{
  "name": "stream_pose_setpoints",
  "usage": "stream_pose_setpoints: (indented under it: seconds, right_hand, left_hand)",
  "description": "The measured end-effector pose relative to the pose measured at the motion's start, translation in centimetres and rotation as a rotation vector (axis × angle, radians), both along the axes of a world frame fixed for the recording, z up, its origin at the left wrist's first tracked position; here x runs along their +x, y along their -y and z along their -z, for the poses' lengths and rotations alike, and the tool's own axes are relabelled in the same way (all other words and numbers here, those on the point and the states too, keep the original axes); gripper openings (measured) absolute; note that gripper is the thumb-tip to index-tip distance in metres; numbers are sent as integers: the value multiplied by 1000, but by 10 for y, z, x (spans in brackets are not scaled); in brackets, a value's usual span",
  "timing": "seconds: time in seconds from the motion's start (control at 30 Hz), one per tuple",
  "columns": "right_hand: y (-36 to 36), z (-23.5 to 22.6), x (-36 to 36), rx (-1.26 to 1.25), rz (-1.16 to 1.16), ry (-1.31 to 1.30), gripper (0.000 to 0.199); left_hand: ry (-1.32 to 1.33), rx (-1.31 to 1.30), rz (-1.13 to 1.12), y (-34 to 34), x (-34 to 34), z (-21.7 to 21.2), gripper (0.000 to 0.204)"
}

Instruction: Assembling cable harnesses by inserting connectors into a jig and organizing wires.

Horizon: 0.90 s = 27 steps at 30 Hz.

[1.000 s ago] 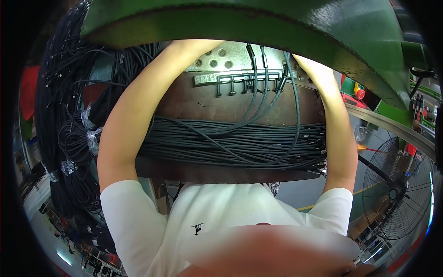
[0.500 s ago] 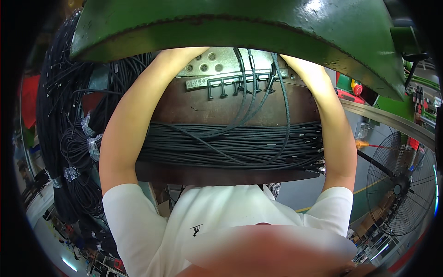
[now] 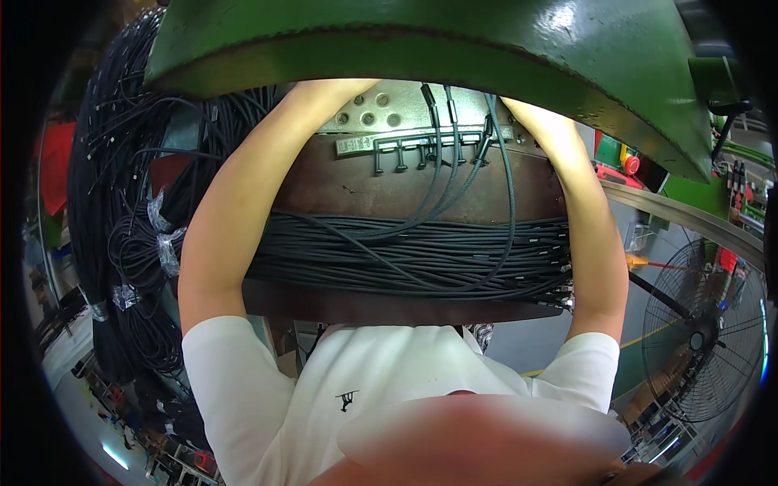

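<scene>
My left forearm (image 3: 243, 178) and my right forearm (image 3: 577, 170) reach forward beneath a green metal machine body (image 3: 421, 49). Its lower edge hides both hands, so neither the fingers nor anything in them can be seen. Between my arms lies a lit metal fixture plate (image 3: 378, 119) with round holes. Along its near edge runs a slotted bar (image 3: 353, 146) with several small black pegs. A few black cables (image 3: 456, 180) come out from under the machine, pass over this bar and curve back toward me. Their far ends are hidden.
A thick layer of black cables (image 3: 405, 257) lies across the brown work surface (image 3: 324, 182) near my body. Large cable bundles (image 3: 105, 202), some wrapped in clear plastic, hang at the left. To the right are a red push button (image 3: 630, 164) and a black caged fan (image 3: 705, 332).
The machine, plate and cables sit slightly farther right in the picture, as the view has shifted a little. My arms keep nearly the same pose, with both hands still hidden.
</scene>
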State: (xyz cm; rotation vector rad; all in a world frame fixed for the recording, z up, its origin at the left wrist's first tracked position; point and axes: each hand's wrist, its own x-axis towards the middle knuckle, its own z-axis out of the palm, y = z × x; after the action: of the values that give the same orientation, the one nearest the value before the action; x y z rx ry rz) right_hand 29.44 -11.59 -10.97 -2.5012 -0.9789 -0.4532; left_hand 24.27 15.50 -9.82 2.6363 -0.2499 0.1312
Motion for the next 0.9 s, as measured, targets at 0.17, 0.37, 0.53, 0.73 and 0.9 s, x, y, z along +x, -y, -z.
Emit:
stream_pose_setpoints:
  seconds: [0.17,0.37,0.53,0.73,0.9]
  right_hand:
    - [8,-4,3,-175,-56,267,21]
    - [0,-3,4,-162,-43,290,19]
    - [-11,-41,-16,-22,92,-63,32]
    - [56,-64,-104,476,127,25,14]
    - [184,-36,-274,642,818,-225,12]
  left_hand:
    - [194,-92,-5,5,-10,-11,37]
    - [331,5,109,-6,11,17,36]
    - [384,133,75,-4,8,12,33]
    - [7,-32,-100,2,-74,-71,48]
    - [-1107,-601,528,-43,-243,-95,37]
